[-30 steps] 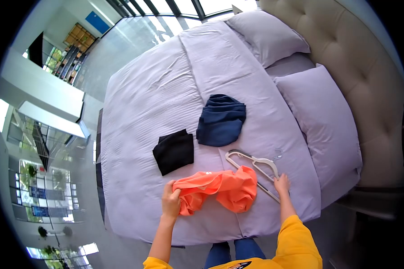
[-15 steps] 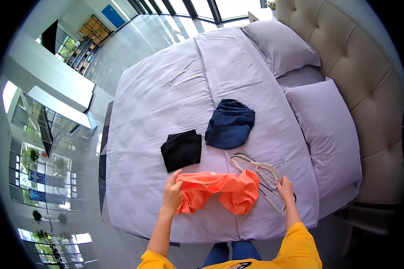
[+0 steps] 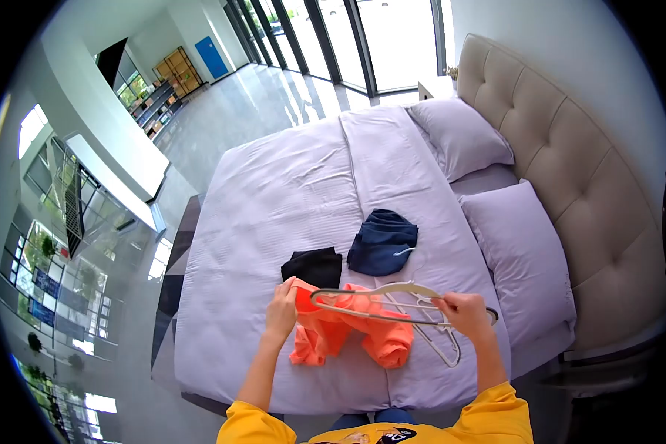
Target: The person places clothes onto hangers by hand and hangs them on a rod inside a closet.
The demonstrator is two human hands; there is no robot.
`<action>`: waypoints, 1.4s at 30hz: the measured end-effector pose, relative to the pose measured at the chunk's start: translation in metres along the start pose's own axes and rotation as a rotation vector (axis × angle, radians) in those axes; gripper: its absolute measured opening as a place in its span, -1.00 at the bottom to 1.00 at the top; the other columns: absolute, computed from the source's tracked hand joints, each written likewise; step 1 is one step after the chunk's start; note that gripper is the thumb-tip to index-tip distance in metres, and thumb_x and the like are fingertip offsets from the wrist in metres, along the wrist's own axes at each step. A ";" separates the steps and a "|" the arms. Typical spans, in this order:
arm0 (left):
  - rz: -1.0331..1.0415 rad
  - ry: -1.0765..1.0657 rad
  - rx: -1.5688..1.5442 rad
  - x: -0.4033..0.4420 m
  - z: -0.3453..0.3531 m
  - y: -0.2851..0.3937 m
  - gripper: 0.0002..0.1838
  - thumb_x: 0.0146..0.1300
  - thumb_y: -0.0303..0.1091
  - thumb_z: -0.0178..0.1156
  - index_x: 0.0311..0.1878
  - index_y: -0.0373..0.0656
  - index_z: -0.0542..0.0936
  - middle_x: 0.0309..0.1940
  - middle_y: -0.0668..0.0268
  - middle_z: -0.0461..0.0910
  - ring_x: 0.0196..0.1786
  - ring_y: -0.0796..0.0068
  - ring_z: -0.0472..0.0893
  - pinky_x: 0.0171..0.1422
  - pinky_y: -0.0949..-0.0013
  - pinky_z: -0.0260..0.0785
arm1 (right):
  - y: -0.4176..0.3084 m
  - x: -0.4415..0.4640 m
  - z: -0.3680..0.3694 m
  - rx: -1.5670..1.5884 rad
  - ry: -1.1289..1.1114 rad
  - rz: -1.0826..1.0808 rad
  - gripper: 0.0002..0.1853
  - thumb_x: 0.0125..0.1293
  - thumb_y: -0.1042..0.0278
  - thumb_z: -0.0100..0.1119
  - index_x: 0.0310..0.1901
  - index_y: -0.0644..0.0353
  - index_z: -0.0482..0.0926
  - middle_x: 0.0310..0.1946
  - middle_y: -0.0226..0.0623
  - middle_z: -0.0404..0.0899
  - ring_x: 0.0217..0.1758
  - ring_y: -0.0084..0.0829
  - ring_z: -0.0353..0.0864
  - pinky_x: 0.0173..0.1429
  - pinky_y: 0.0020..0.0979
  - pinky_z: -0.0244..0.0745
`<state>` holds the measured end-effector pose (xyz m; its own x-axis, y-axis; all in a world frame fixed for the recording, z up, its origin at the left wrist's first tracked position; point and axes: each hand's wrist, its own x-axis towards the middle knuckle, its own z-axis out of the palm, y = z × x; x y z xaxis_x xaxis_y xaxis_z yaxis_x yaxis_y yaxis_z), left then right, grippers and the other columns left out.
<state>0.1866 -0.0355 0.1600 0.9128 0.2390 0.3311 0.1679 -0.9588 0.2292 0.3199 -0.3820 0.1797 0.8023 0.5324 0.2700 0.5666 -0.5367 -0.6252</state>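
My left hand [image 3: 282, 311] grips the edge of an orange garment [image 3: 386, 342], which hangs and lies crumpled on the bed. In my right hand [image 3: 462, 312] is a pale hanger [image 3: 403, 288] with a dark edge, lifted above the bed, its left end over the orange cloth. Another hanger [image 3: 445, 354] lies on the bedding below it. Beyond the orange garment rest a folded black garment [image 3: 313, 268] and, to its right, a folded dark blue garment [image 3: 383, 243]. The lifted hanger's hook shows over the blue cloth.
The bed [image 3: 274, 200] has pale lilac bedding. Two pillows [image 3: 522, 259] lie at its right side, beside a beige padded headboard [image 3: 570, 192]. A white bedside table [image 3: 438, 87] stands at the far corner, near tall windows.
My right hand has raised one hanger off the bed and brought it left over the orange garment. My left hand keeps its hold on the cloth. The view has tilted up.
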 end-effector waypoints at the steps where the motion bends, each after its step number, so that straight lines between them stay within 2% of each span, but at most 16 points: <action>1: 0.000 -0.036 0.026 0.001 -0.007 0.000 -0.65 -0.01 -0.64 -0.07 -0.09 -0.30 0.46 0.02 0.22 0.41 0.06 0.20 0.40 0.06 0.28 0.34 | -0.011 -0.001 -0.001 -0.011 0.015 -0.008 -0.68 0.12 0.19 0.18 -0.65 0.18 0.41 -0.78 -0.20 0.34 -0.71 -0.21 0.38 -0.62 -0.29 0.19; 4: 0.060 -0.035 0.078 -0.001 -0.032 0.004 -0.67 -0.02 -0.60 -0.04 -0.12 -0.26 0.47 0.00 0.31 0.43 0.05 0.27 0.41 0.00 0.29 0.40 | -0.041 -0.006 0.005 -0.094 0.206 -0.264 -0.65 0.09 0.16 0.20 -0.71 0.12 0.37 -0.76 -0.30 0.38 -0.72 -0.24 0.40 -0.66 -0.31 0.20; 8: 0.114 -0.023 0.094 -0.003 -0.063 0.010 -0.68 -0.03 -0.58 -0.03 -0.14 -0.22 0.48 -0.01 0.35 0.44 0.03 0.31 0.42 -0.08 0.31 0.44 | -0.087 -0.004 0.001 -0.184 0.217 -0.341 -0.64 0.11 0.11 0.17 -0.70 0.11 0.37 -0.77 -0.33 0.38 -0.72 -0.27 0.41 -0.68 -0.32 0.22; 10: 0.201 0.017 0.116 -0.004 -0.075 0.012 -0.74 -0.06 -0.58 0.00 -0.22 -0.25 0.48 0.03 0.37 0.43 0.04 0.37 0.42 -0.19 0.33 0.49 | -0.105 0.002 0.000 -0.225 0.240 -0.462 -0.63 0.13 0.07 0.14 -0.68 0.08 0.36 -0.78 -0.38 0.38 -0.74 -0.34 0.42 -0.69 -0.36 0.23; 17: 0.292 0.132 0.053 -0.006 -0.113 0.026 -0.75 -0.07 -0.59 0.00 -0.25 -0.26 0.49 -0.04 0.30 0.47 0.01 0.34 0.44 -0.22 0.34 0.49 | -0.155 0.017 0.005 -0.379 0.290 -0.549 -0.63 0.14 0.05 0.13 -0.68 0.06 0.35 -0.80 -0.44 0.37 -0.77 -0.41 0.41 -0.72 -0.42 0.22; 20: 0.306 0.160 -0.074 -0.005 -0.126 0.039 -0.77 -0.08 -0.58 0.02 -0.26 -0.27 0.49 -0.09 0.27 0.48 -0.01 0.30 0.44 -0.12 0.30 0.45 | -0.163 0.020 0.015 -0.304 0.294 -0.589 -0.64 0.13 0.07 0.14 -0.68 0.06 0.34 -0.80 -0.43 0.36 -0.78 -0.40 0.40 -0.72 -0.41 0.22; 22: 0.400 0.227 -0.148 -0.003 -0.135 0.043 -0.81 -0.05 -0.54 0.05 -0.29 -0.27 0.49 -0.13 0.24 0.49 -0.06 0.25 0.43 -0.03 0.26 0.36 | -0.167 0.020 0.016 -0.202 0.310 -0.537 -0.68 0.12 0.16 0.17 -0.66 0.13 0.40 -0.76 -0.36 0.37 -0.73 -0.34 0.41 -0.67 -0.36 0.22; 25: 0.457 0.256 -0.141 -0.007 -0.163 0.055 -0.84 -0.01 -0.50 0.08 -0.30 -0.28 0.49 -0.18 0.23 0.49 -0.10 0.21 0.41 0.00 0.25 0.29 | -0.173 0.023 0.012 -0.135 0.352 -0.598 -0.70 0.11 0.18 0.18 -0.65 0.13 0.41 -0.77 -0.36 0.36 -0.74 -0.35 0.40 -0.68 -0.37 0.22; 26: 0.510 0.268 -0.112 -0.005 -0.166 0.055 -0.84 0.02 -0.44 0.13 -0.30 -0.28 0.49 -0.21 0.22 0.48 -0.13 0.21 0.41 -0.07 0.27 0.31 | -0.174 0.024 0.011 -0.124 0.341 -0.611 -0.71 0.10 0.19 0.18 -0.64 0.14 0.41 -0.77 -0.35 0.36 -0.74 -0.35 0.40 -0.67 -0.37 0.22; 30: 0.487 0.232 -0.338 -0.005 -0.162 0.060 -0.87 0.04 -0.43 0.17 -0.31 -0.23 0.52 -0.23 0.24 0.49 -0.15 0.21 0.45 -0.10 0.27 0.32 | -0.179 0.027 0.021 -0.092 0.340 -0.654 -0.71 0.09 0.21 0.19 -0.65 0.14 0.40 -0.77 -0.37 0.37 -0.74 -0.37 0.41 -0.67 -0.39 0.22; 34: 0.443 0.267 -0.405 -0.004 -0.161 0.063 -0.88 0.07 -0.43 0.18 -0.33 -0.24 0.50 -0.33 0.24 0.49 -0.34 0.24 0.50 -0.30 0.32 0.37 | -0.181 0.029 0.028 -0.068 0.344 -0.667 -0.68 0.11 0.17 0.16 -0.67 0.12 0.36 -0.76 -0.37 0.39 -0.71 -0.37 0.42 -0.63 -0.39 0.25; 37: 0.374 0.264 -0.487 -0.005 -0.161 0.060 -0.92 0.08 -0.46 0.16 -0.38 -0.26 0.50 -0.41 0.25 0.48 -0.48 0.31 0.50 -0.43 0.34 0.35 | -0.191 0.030 0.027 -0.042 0.356 -0.696 -0.74 0.06 0.23 0.21 -0.61 0.13 0.38 -0.68 -0.35 0.41 -0.62 -0.35 0.45 -0.53 -0.39 0.31; 39: 0.341 0.275 -0.549 -0.005 -0.164 0.055 -0.93 0.09 -0.48 0.15 -0.39 -0.28 0.50 -0.46 0.26 0.48 -0.55 0.35 0.49 -0.48 0.37 0.33 | -0.201 0.026 0.026 -0.093 0.799 -0.898 -0.78 0.00 0.32 0.27 -0.53 0.16 0.39 -0.59 -0.33 0.41 -0.52 -0.33 0.43 -0.41 -0.36 0.33; 40: 0.287 0.299 -0.559 -0.007 -0.169 0.053 -0.93 0.10 -0.49 0.15 -0.41 -0.30 0.50 -0.49 0.26 0.47 -0.58 0.39 0.48 -0.50 0.40 0.31 | -0.194 0.014 0.034 -0.070 0.806 -0.895 -0.78 -0.05 0.40 0.28 -0.45 0.18 0.40 -0.53 -0.32 0.39 -0.49 -0.32 0.40 -0.37 -0.34 0.32; 41: 0.233 0.321 -0.567 -0.008 -0.173 0.052 -0.93 0.11 -0.51 0.14 -0.42 -0.31 0.50 -0.51 0.26 0.46 -0.60 0.43 0.47 -0.52 0.42 0.29 | -0.184 0.006 0.046 -0.008 0.738 -0.894 -0.82 -0.06 0.44 0.25 -0.47 0.17 0.41 -0.54 -0.34 0.39 -0.51 -0.34 0.40 -0.39 -0.37 0.32; 42: 0.233 0.319 -0.565 -0.009 -0.178 0.051 -0.93 0.11 -0.51 0.14 -0.42 -0.31 0.50 -0.51 0.26 0.46 -0.60 0.43 0.47 -0.52 0.42 0.29 | -0.170 -0.004 0.061 -0.001 0.581 -0.906 -0.83 -0.05 0.46 0.24 -0.48 0.18 0.40 -0.55 -0.33 0.40 -0.51 -0.31 0.41 -0.40 -0.35 0.32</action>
<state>0.1211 -0.0595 0.3316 0.7326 0.1531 0.6632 -0.3185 -0.7840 0.5329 0.2086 -0.2531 0.2405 0.0502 0.3401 0.9390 0.9949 -0.0997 -0.0171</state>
